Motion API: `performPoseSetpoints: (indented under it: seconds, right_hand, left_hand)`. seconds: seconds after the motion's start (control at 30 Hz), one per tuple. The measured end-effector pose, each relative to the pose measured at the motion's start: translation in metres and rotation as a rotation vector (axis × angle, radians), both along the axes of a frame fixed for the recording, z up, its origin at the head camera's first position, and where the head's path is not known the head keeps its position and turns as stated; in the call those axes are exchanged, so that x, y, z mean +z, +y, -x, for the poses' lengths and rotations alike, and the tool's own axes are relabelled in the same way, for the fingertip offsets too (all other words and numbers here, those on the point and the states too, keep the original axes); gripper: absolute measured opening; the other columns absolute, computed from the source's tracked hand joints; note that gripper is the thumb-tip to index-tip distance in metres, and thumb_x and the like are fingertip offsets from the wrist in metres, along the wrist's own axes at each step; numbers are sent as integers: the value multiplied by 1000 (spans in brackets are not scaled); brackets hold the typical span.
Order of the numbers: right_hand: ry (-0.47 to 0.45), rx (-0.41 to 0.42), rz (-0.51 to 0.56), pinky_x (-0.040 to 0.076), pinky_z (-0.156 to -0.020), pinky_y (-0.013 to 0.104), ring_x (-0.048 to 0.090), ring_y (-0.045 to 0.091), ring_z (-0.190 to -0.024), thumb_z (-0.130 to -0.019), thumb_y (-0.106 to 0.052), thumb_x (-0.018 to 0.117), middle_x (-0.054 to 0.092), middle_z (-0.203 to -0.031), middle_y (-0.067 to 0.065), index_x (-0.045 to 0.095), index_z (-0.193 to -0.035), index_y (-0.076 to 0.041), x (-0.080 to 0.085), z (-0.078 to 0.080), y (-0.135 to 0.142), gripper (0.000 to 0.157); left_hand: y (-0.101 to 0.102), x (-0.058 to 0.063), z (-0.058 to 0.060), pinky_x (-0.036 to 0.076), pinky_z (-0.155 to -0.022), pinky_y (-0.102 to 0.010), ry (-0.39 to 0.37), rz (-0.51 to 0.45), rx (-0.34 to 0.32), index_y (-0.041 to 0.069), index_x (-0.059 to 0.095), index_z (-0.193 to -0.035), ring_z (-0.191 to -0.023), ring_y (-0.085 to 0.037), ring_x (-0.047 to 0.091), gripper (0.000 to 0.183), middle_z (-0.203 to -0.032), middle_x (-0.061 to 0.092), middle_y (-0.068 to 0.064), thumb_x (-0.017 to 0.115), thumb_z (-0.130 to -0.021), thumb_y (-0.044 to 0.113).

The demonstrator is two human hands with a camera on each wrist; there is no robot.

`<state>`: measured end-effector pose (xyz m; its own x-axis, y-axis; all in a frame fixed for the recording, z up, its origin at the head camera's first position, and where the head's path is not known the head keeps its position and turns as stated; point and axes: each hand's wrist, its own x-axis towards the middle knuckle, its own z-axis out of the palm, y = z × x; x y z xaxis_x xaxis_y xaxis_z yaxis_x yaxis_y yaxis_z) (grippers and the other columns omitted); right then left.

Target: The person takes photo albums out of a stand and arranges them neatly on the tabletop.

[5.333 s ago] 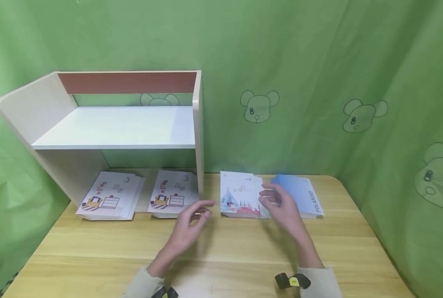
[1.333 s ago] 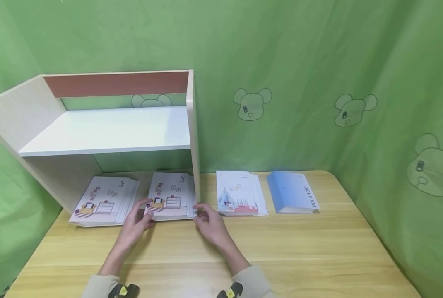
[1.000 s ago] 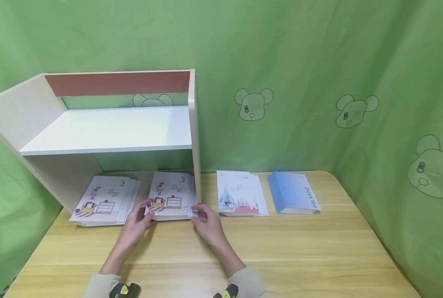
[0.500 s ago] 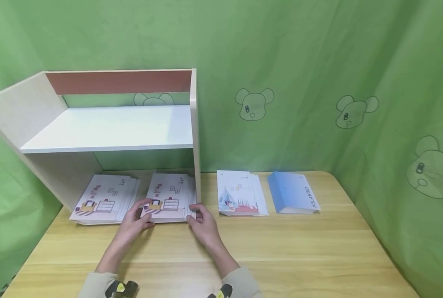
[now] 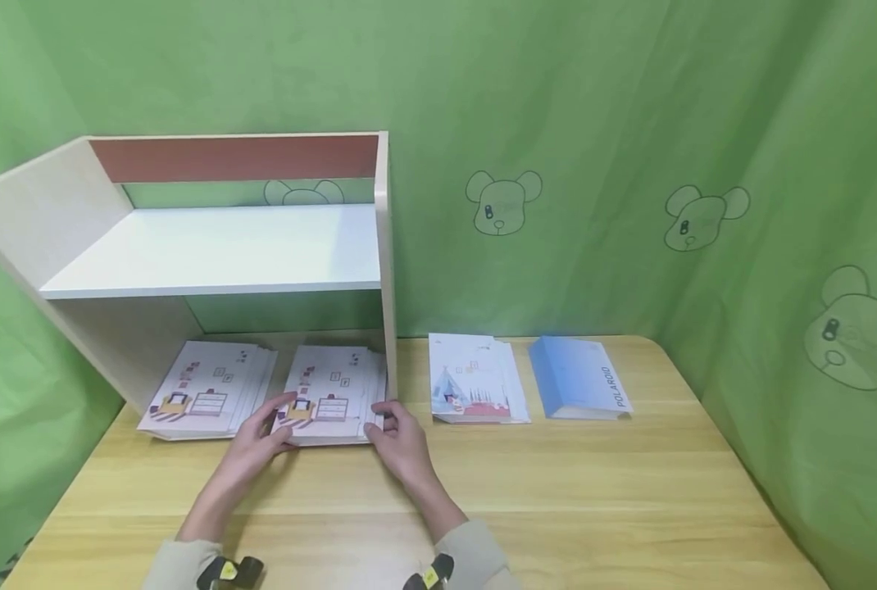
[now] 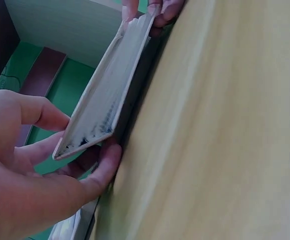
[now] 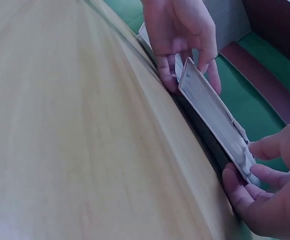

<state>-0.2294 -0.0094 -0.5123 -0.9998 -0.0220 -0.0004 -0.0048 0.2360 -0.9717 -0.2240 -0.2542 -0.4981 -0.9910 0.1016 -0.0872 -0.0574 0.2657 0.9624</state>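
A thick white book [image 5: 328, 385] with a yellow armchair and a drawer chest on its cover lies in the lower right of the small shelf unit, its near edge over the front. My left hand [image 5: 252, 438] grips its left near corner, thumb low and fingers above. At the right near corner my right hand [image 5: 403, 442] pinches it the same way. In the left wrist view the book's page edge [image 6: 97, 95] is tilted, with a dark gap below it. The right wrist view shows both hands on the same book [image 7: 212, 117].
A matching white book [image 5: 210, 385] lies left in the shelf unit [image 5: 217, 250]. Right of the unit, on the wooden table [image 5: 556, 508], are a white book with a tent picture [image 5: 475, 377] and a blue POLAROID book [image 5: 579, 377]. Green curtain [image 5: 593, 98] hangs behind.
Both hands have gone from beside the outer books to the armchair book. Over the last second it has slid toward me and slightly left, held between them.
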Motion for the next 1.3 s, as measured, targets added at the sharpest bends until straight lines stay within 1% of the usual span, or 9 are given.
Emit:
performPoseSetpoints:
  seconds: [0.1,0.2,0.37,0.5,0.57,0.77,1.0,1.17,1.3]
  right_hand:
    - [-1,5,-1,58,-68,26,63,17,-76,-89,-7,74,63,-89,8,65,-125,0,-1,1,-1,38]
    - [8,16,15,58,-62,24,65,19,-70,-88,-3,73,64,-84,9,64,-127,1,-1,0,-2,40]
    - [5,25,45,59,-59,24,65,20,-66,-88,2,72,63,-82,10,63,-128,3,-1,-1,-2,41]
    - [6,25,57,61,-65,25,65,18,-71,-87,2,73,65,-87,11,64,-127,3,-1,-2,-2,41]
    - [3,29,63,61,-67,25,66,18,-74,-87,1,73,67,-90,12,64,-127,3,-1,-2,-2,41]
    - [-13,45,66,62,-69,27,69,20,-81,-86,3,74,68,-101,16,65,-127,3,1,-5,-1,42]
    - [1,54,37,61,-66,25,67,17,-78,-85,2,76,66,-103,15,68,-124,0,4,-7,0,40]
    - [21,70,2,60,-65,24,65,19,-80,-85,3,76,65,-101,13,67,-125,-1,6,-9,1,42]
    - [60,68,-30,59,-65,24,63,20,-82,-83,4,76,66,-101,13,67,-126,-4,9,-11,2,44]
  left_hand:
    - [-1,0,-1,53,-104,-40,6,28,21,9,36,-158,-153,-44,14,67,-168,13,-23,56,-95,-1]
    - [-2,0,-2,47,-111,-47,-1,39,35,10,38,-158,-154,-44,12,68,-169,14,-22,58,-93,0]
    - [-2,-2,-5,54,-102,-37,-25,-29,25,11,36,-159,-150,-45,23,71,-168,12,-23,60,-94,0]
    - [-3,-3,-6,59,-92,-32,-16,-77,27,11,34,-160,-122,-44,56,66,-166,15,-28,59,-99,4]
    - [-5,-4,-6,60,-91,-34,-5,-88,31,11,34,-159,-109,-40,62,63,-164,18,-29,58,-102,7]
    - [-11,-6,-12,58,-95,-33,-2,-106,0,10,33,-160,-132,-42,46,64,-165,14,-30,60,-103,9]
    - [-12,-7,-16,58,-94,-31,-8,-137,23,10,35,-159,-126,-38,52,64,-166,13,-28,60,-101,6]
    - [-12,-8,-20,57,-95,-30,-14,-159,24,12,34,-160,-135,-44,44,66,-166,13,-27,60,-100,4]
    - [-11,-5,-23,58,-94,-31,14,-139,32,13,35,-160,-125,-41,54,67,-163,21,-29,62,-99,5]
